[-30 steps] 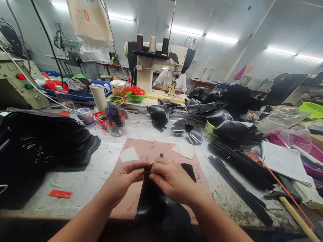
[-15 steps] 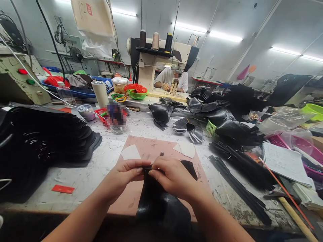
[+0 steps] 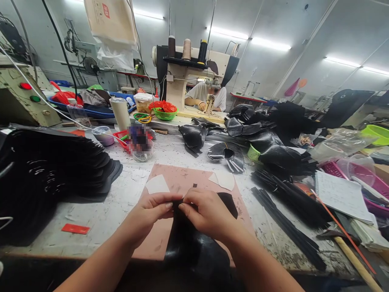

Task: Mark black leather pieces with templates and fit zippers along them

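A black leather piece [image 3: 194, 247] drapes over the near edge of a pink board [image 3: 152, 239]. My left hand [image 3: 152, 211] pinches its upper edge between thumb and forefinger. Close beside it, my right hand [image 3: 206, 211] grips the same edge with fingers curled over and thumb pressed in front. The exact fold between the fingertips is hidden. Beyond the hands, a small black scrap [image 3: 195, 185] lies on the board. Two white paper pieces rest at the board's far side, one at left [image 3: 157, 184] and one at right [image 3: 223, 180].
A tall stack of black leather pieces [image 3: 75, 166] fills the left. Black strips [image 3: 288, 227], a hammer [image 3: 352, 255] and a notebook [image 3: 343, 196] lie right. Behind stand a sewing machine [image 3: 176, 89] and a cup [image 3: 120, 113]; a person [image 3: 194, 95] sits beyond. A red strip [image 3: 75, 228] lies left.
Almost nothing differs. Both hands keep hold of the leather edge at the same spot, with only a tiny shift of the fingers and view.
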`<action>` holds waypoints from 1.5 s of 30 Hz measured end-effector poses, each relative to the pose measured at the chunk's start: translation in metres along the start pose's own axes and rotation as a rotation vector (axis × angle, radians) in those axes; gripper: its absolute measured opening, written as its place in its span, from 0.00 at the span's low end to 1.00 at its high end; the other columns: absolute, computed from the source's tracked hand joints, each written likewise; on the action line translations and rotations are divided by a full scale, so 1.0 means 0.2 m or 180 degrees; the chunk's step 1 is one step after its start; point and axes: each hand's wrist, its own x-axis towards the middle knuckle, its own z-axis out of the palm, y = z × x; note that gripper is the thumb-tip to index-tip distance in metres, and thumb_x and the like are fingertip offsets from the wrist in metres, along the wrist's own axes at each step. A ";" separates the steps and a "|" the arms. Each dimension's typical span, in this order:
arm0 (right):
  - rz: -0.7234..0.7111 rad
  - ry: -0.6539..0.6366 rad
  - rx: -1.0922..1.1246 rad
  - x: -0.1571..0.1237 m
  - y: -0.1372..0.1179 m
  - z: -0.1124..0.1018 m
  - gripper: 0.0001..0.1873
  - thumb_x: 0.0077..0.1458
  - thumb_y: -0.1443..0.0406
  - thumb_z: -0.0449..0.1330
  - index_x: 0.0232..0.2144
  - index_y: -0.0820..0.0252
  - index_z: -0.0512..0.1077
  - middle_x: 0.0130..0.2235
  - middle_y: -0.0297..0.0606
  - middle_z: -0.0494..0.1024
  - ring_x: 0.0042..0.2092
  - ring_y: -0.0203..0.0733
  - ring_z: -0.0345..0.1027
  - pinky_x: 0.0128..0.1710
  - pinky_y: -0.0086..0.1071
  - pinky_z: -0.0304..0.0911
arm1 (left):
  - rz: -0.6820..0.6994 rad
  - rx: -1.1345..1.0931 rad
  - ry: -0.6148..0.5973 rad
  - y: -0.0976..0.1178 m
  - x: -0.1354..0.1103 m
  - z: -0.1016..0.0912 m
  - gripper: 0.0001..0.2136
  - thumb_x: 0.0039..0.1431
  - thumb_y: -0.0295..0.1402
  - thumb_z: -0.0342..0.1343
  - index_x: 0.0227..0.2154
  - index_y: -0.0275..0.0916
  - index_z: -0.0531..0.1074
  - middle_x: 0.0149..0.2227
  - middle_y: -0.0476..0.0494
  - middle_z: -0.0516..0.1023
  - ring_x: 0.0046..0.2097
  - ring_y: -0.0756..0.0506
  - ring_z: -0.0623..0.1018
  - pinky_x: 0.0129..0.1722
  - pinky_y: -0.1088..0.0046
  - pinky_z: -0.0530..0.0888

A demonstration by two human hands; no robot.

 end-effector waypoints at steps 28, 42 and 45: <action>-0.0137 0.0214 -0.0582 -0.01 0.01 -0.04 0.09 0.50 0.69 0.53 0.19 0.61 0.64 0.21 0.28 0.68 0.25 0.31 0.57 0.45 0.35 0.44 | 0.0702 0.0668 0.0958 -0.07 -0.01 0.05 0.08 0.43 0.33 0.61 0.29 0.39 0.77 0.32 0.46 0.79 0.38 0.44 0.76 0.42 0.69 0.72; -0.0358 0.0260 -0.0702 -0.02 -0.04 -0.06 0.06 0.48 0.69 0.54 0.21 0.61 0.66 0.23 0.31 0.71 0.27 0.33 0.59 0.45 0.36 0.44 | 0.0528 0.1884 -0.0498 0.16 0.01 -0.01 0.19 0.41 0.35 0.61 0.40 0.41 0.72 0.40 0.43 0.76 0.44 0.41 0.73 0.41 0.70 0.70; -0.0391 0.0251 -0.0760 -0.02 -0.04 -0.05 0.07 0.48 0.68 0.54 0.20 0.61 0.66 0.23 0.31 0.71 0.27 0.33 0.59 0.46 0.36 0.44 | 0.0562 0.2858 -0.0289 0.21 0.01 0.00 0.06 0.47 0.33 0.55 0.29 0.41 0.75 0.29 0.48 0.78 0.33 0.46 0.75 0.33 0.75 0.69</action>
